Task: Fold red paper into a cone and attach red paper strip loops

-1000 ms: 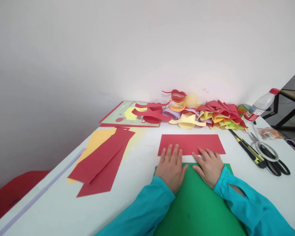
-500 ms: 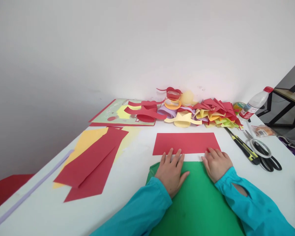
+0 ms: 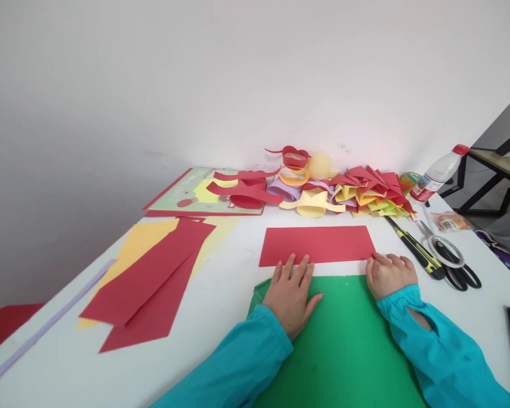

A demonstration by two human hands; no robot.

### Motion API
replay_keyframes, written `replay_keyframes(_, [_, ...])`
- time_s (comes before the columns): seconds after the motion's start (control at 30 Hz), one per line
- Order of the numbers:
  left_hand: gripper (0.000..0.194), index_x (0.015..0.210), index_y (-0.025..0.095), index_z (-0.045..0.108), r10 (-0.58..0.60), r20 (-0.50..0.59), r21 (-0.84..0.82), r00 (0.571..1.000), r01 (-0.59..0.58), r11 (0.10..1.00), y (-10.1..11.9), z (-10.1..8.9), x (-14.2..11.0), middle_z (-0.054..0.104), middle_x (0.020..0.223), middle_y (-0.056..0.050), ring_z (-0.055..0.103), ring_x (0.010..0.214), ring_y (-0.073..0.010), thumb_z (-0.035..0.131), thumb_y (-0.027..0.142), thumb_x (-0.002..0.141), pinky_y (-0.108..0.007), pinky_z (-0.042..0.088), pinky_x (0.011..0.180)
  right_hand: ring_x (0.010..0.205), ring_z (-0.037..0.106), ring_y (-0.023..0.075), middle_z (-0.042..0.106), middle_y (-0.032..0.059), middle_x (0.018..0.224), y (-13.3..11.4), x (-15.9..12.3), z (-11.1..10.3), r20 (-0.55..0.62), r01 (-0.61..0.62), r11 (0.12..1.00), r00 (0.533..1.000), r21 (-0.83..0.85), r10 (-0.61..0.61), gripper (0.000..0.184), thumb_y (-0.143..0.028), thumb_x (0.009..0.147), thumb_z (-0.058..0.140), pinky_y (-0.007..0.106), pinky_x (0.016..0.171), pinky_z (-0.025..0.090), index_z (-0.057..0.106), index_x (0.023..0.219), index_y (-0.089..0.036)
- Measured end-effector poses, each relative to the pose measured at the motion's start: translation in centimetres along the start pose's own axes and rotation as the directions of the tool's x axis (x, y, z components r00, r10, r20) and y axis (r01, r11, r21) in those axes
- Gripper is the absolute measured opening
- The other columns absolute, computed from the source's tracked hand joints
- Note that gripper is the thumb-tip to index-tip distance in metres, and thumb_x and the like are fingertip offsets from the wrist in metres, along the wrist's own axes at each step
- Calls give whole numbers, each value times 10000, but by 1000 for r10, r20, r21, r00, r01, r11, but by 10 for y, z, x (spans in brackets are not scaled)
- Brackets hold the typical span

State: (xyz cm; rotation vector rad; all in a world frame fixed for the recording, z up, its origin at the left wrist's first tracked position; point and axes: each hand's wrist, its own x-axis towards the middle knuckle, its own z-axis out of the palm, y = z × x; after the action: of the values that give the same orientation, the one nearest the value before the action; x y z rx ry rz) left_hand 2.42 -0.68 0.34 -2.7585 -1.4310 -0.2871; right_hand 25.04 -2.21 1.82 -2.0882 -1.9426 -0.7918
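A red paper rectangle lies flat on the white table, just beyond a large green sheet. My left hand rests flat with fingers spread, its fingertips on the lower edge of the red paper and the palm over the green sheet. At the lower right corner of that paper, my right hand has thumb and forefinger closed together on the corner, the other fingers curled.
More red strips lie on yellow paper to the left, beside a thin purple strip. Paper crowns, folded papers and a bottle line the back. A craft knife and scissors lie right.
My right hand has slid right along the paper's near edge to its corner, and its fingers have closed in. My left hand stays in place. The view has shifted slightly.
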Motion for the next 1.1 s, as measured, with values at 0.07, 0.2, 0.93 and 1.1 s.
replay_keyframes(0.07, [568,1284,130,430,3,7,5,1000,-3,1000,0,0,0,387,1377,-112,300,1252,-367,359,475,839,-545,272,987,771,588,221,708,54,829,0,0,1,-3,-11,1000,1000,-13,11,357,-224,838,425,403,799,318,689,605,-167])
replay_keyframes(0.2, [571,1285,147,431,-11,-18,1,1000,11,1000,0,0,0,396,1373,-102,302,1257,-349,351,492,837,-528,267,994,741,587,221,698,66,732,1,2,3,-17,-30,999,999,-28,30,334,-204,827,430,394,769,320,682,613,-157])
replay_keyframes(0.93, [194,746,131,601,430,-294,318,853,-337,886,-18,-6,45,583,653,-55,510,616,-184,424,97,815,-331,352,550,777,576,170,692,50,844,-54,28,13,-313,583,778,803,235,-507,217,-130,867,434,321,729,358,645,901,-164])
replay_keyframes(1.1, [185,741,129,596,399,-394,298,828,-296,908,-20,0,46,606,724,-69,515,657,-189,428,117,819,-340,355,563,741,574,165,683,65,772,-66,32,14,-404,605,761,772,232,-491,222,-83,844,436,328,741,379,640,773,-136])
